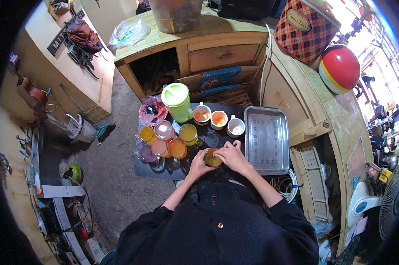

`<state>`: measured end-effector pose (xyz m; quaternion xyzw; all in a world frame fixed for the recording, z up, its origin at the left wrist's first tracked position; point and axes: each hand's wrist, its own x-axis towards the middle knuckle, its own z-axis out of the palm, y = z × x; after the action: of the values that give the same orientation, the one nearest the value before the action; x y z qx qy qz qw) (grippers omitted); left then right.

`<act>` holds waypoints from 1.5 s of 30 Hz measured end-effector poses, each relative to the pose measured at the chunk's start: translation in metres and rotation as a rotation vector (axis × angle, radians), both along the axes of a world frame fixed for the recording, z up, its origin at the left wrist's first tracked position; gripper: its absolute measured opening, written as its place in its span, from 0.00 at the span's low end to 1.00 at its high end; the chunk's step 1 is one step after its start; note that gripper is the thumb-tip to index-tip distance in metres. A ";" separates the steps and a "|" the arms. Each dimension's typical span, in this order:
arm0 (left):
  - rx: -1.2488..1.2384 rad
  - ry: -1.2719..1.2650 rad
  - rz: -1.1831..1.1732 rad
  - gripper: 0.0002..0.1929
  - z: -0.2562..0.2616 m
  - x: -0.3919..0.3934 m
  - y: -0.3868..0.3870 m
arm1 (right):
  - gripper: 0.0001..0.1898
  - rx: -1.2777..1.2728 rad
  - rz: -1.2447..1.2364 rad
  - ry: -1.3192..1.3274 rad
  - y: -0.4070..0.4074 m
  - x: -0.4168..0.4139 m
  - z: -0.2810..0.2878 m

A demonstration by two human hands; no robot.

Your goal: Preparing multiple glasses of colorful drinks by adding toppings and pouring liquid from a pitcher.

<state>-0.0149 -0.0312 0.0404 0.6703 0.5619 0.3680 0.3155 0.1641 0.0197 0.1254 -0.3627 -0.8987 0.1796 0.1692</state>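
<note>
My left hand (199, 164) is wrapped around the side of a small glass (212, 160) of yellow-green liquid at the table's near edge. Over its rim bends my right hand (232, 157), fingertips down at the opening; whether they pinch a thin utensil is hidden. To the left stand several glass mugs of coloured drinks, among them an orange one (177, 149), a pink one (159, 147), a purple one (146, 152) and a yellow-green one (188, 133). Behind are a lidded light-green pitcher (176, 101) and three white cups, including one (219, 120) with orange residue inside.
A metal tray (267, 142) lies at the dark table's (158, 173) right end. A pink plastic bag (153, 111) sits at its back left corner. Wooden cabinets (226, 54) border the back and right. A fan (393, 202) stands at far right, a bucket (83, 131) on the left floor.
</note>
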 end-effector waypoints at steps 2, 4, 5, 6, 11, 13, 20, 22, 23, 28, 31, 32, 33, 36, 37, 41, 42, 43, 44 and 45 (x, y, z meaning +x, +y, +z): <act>-0.002 -0.007 -0.004 0.40 0.001 0.002 -0.002 | 0.09 0.014 -0.021 -0.066 -0.004 -0.001 -0.004; 0.000 -0.012 0.005 0.40 -0.001 0.001 -0.001 | 0.09 -0.036 -0.022 -0.169 -0.007 -0.008 -0.002; -0.001 -0.010 0.006 0.40 -0.002 0.000 0.000 | 0.09 -0.036 -0.018 -0.167 -0.006 -0.008 -0.001; -0.006 -0.012 0.007 0.40 -0.002 0.000 -0.003 | 0.09 -0.074 -0.011 -0.164 -0.009 -0.008 0.008; -0.015 -0.023 -0.002 0.41 -0.001 0.000 -0.001 | 0.10 0.025 -0.093 0.000 -0.006 -0.006 0.008; -0.052 -0.013 -0.027 0.41 -0.003 -0.003 0.001 | 0.10 -0.024 -0.086 -0.071 -0.007 -0.005 0.009; -0.142 -0.019 -0.379 0.45 -0.005 -0.026 0.022 | 0.10 -0.091 -0.048 -0.090 -0.008 -0.005 0.004; -0.231 -0.025 -0.424 0.45 -0.007 -0.029 0.024 | 0.10 -0.126 -0.059 -0.143 -0.004 -0.007 0.002; -0.229 -0.027 -0.423 0.45 -0.009 -0.027 0.025 | 0.10 -0.125 -0.058 -0.145 -0.003 -0.005 0.002; -0.054 -0.144 -0.229 0.43 -0.010 -0.019 0.011 | 0.10 -0.155 -0.046 -0.150 -0.006 -0.009 0.015; -0.121 -0.147 -0.185 0.35 -0.006 -0.018 0.007 | 0.11 -0.086 -0.117 -0.111 -0.005 -0.008 0.014; -0.123 -0.148 -0.181 0.35 -0.005 -0.018 0.007 | 0.11 -0.159 -0.082 -0.201 -0.005 -0.005 0.009; -0.250 -0.195 -0.205 0.34 -0.005 -0.019 0.007 | 0.11 -0.233 -0.043 -0.290 -0.006 -0.007 0.012; -0.289 -0.217 -0.223 0.33 -0.008 -0.020 0.007 | 0.10 -0.166 -0.110 -0.146 -0.009 -0.012 0.022; -0.198 -0.191 -0.223 0.32 -0.010 -0.020 0.006 | 0.10 -0.169 -0.107 -0.147 -0.009 -0.012 0.021; -0.158 -0.181 -0.180 0.32 -0.013 -0.016 0.006 | 0.10 -0.163 -0.142 -0.124 -0.009 -0.003 0.005; -0.203 -0.198 -0.179 0.32 -0.012 -0.016 0.005 | 0.10 -0.205 -0.093 -0.175 -0.011 -0.002 0.007; -0.249 -0.216 -0.178 0.32 -0.011 -0.016 0.005 | 0.10 -0.208 -0.091 -0.175 -0.012 -0.003 0.008; -0.252 -0.217 -0.177 0.32 -0.011 -0.017 0.005 | 0.10 -0.194 -0.102 -0.125 -0.011 -0.004 0.010; -0.203 -0.213 -0.182 0.32 -0.011 -0.017 0.005 | 0.09 -0.178 -0.114 -0.075 -0.010 -0.005 0.015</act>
<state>-0.0316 -0.0258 0.0291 0.6404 0.4966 0.3479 0.4715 0.1593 0.0093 0.1407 -0.4333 -0.8628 0.2349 0.1127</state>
